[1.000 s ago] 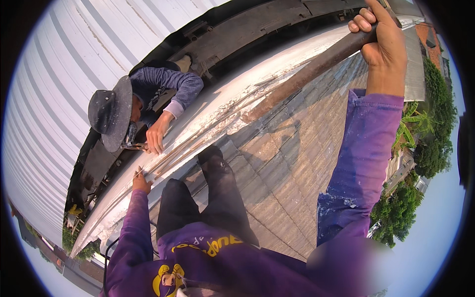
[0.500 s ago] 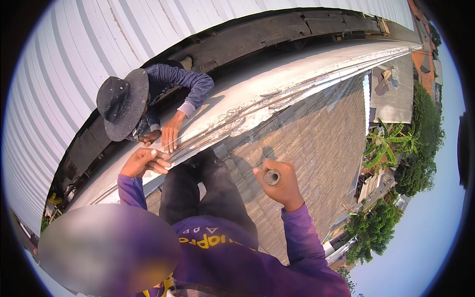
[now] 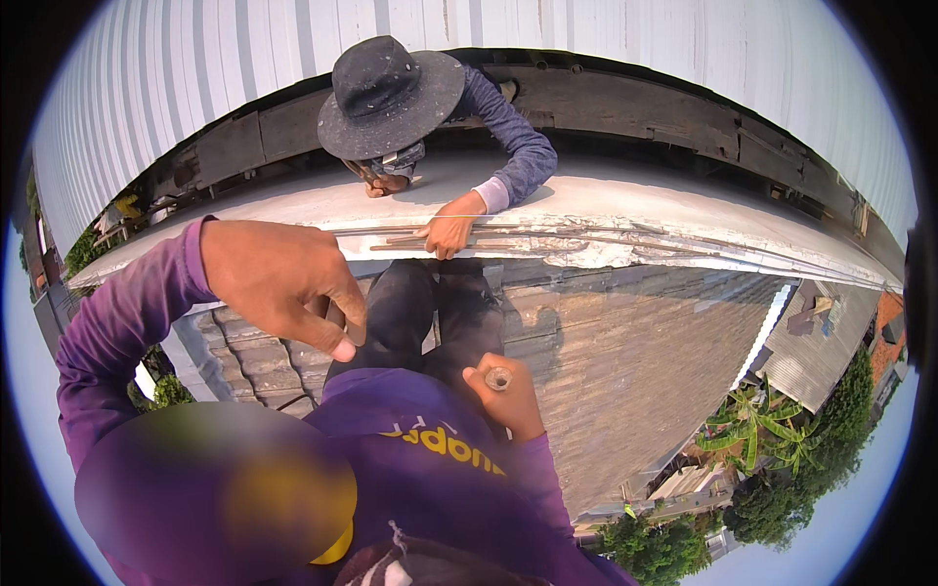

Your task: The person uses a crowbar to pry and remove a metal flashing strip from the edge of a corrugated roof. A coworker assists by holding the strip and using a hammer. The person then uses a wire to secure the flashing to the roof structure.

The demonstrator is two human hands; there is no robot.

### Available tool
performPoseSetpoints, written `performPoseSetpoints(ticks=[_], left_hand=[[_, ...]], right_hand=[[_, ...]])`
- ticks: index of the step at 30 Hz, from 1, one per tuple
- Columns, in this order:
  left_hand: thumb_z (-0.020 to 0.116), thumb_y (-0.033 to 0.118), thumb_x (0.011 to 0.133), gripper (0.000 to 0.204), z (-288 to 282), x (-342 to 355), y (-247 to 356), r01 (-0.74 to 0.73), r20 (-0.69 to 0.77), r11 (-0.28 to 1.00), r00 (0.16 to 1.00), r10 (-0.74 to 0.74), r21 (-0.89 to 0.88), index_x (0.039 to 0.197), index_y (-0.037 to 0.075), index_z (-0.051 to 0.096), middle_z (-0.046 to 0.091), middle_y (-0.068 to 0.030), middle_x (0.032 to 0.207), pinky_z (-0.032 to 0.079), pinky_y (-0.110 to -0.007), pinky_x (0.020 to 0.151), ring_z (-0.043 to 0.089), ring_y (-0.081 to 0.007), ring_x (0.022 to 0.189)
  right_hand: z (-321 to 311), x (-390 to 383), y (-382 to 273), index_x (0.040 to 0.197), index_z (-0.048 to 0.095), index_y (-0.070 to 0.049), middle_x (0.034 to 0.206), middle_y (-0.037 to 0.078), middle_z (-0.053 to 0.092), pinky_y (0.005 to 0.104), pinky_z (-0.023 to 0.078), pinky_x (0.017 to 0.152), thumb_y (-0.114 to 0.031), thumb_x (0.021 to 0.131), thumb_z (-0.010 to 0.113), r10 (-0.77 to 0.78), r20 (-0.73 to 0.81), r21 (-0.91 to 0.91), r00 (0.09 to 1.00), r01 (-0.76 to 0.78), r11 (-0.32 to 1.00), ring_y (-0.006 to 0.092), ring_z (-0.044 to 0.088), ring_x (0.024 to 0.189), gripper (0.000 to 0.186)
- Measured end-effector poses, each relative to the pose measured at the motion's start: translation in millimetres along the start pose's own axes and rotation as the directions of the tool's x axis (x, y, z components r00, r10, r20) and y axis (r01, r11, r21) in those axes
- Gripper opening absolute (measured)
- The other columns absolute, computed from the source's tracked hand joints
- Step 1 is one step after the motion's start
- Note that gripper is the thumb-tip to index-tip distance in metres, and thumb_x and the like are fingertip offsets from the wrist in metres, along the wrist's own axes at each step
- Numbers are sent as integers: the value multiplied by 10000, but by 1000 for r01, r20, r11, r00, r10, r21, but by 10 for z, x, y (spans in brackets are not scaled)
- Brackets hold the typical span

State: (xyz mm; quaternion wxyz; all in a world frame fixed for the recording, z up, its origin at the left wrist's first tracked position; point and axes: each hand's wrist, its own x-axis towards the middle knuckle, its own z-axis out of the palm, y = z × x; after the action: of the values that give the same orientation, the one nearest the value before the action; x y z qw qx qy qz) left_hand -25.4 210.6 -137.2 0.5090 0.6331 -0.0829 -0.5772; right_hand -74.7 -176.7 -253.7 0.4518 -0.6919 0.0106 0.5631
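My left hand [image 3: 293, 288] is raised over my dark-trousered thighs, fingers loosely bent and apart from the thumb, with nothing visible in them. My right hand [image 3: 508, 400] grips a metal pipe [image 3: 497, 379], seen end-on, beside my right thigh. Ahead, a white concrete ledge [image 3: 674, 239] has a crumbled edge and thin rusty rods [image 3: 528, 232] along it. A co-worker in a dark speckled hat [image 3: 381, 98] leans over it, one hand [image 3: 449, 230] on the rods at the edge, the other [image 3: 386, 184] farther back under the hat brim, holding something I cannot make out.
A white corrugated metal roof [image 3: 625, 24] arches above a dark gutter-like strip [image 3: 703, 112]. Below the ledge slopes a weathered tiled roof [image 3: 635, 361]. To the right are a lower corrugated roof [image 3: 811, 342], trees [image 3: 762, 498] and a drop to the ground.
My right hand has come down from high up with the pipe, to beside my thigh. My left hand has risen from the ledge toward me. The view has turned more squarely onto the ledge.
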Motion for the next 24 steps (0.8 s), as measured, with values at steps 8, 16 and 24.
performPoseSetpoints(ticks=[8, 16, 24], left_hand=[[710, 278, 1001, 300, 1782, 1180, -1806, 138, -652, 914, 661, -371, -381, 1150, 22, 758, 791, -180, 987, 596, -414, 842, 778, -323, 916], [673, 292, 1027, 314, 1848, 2594, -3197, -24, -642, 642, 74, -763, -766, 1084, -7, 751, 783, -186, 967, 606, -410, 841, 777, -277, 913], [521, 377, 1121, 609, 1546, 2859, -3011, -785, -214, -126, 314, -925, -607, 1490, -103, 459, 580, -232, 1409, 574, -403, 1079, 624, -314, 1274]], right_hand=[[-64, 239, 327, 717, 593, -32, 579, 65, 504, 373, 388, 549, -181, 915, 802, -73, -7, -163, 997, 71, 984, 184, 454, 535, 325], [11, 372, 217, 746, 609, -59, 648, 140, 601, 445, 462, 592, -237, 924, 777, -196, 141, -406, 970, 238, 882, 370, 592, 602, 303], [30, 496, 218, 751, 590, -85, 652, 145, 618, 514, 477, 627, -275, 927, 762, -150, 178, -461, 973, 217, 860, 423, 640, 668, 311]])
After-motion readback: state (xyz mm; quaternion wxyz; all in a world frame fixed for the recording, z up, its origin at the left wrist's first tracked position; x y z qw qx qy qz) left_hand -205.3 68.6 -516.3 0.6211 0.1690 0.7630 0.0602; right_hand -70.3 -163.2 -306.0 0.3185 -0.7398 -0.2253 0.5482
